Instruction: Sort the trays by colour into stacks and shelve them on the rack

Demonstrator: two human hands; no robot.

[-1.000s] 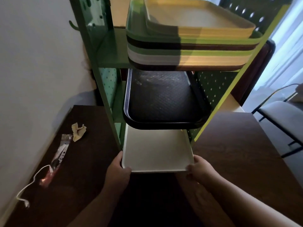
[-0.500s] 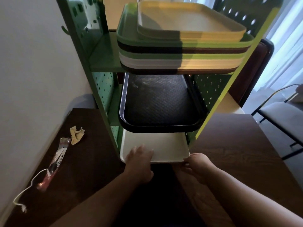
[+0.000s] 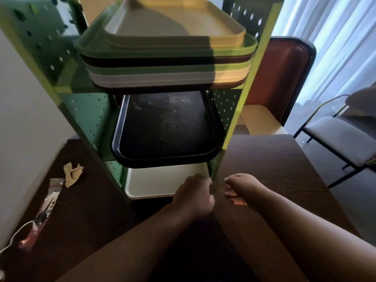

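A green pegboard rack (image 3: 247, 92) stands on a dark table. Its top shelf carries a mixed stack of trays (image 3: 166, 64) in cream, green, brown and white. A black tray (image 3: 164, 129) lies on the middle shelf. A white tray (image 3: 154, 182) lies on the bottom shelf, pushed in. My left hand (image 3: 195, 197) rests at the white tray's front right corner, fingers curled against its edge. My right hand (image 3: 242, 188) hovers just right of the rack's front post, fingers loosely bent, holding nothing.
On the dark table (image 3: 274, 169), left of the rack, lie a crumpled paper scrap (image 3: 72, 174) and a wrapper with a white cord (image 3: 43, 210). A wall is close on the left. A brown chair back (image 3: 282, 78) and a grey chair (image 3: 341, 139) stand to the right.
The white tray slid further into the bottom shelf. My left hand moved from the tray's left corner to its right front corner. My right hand let go and drew off to the right.
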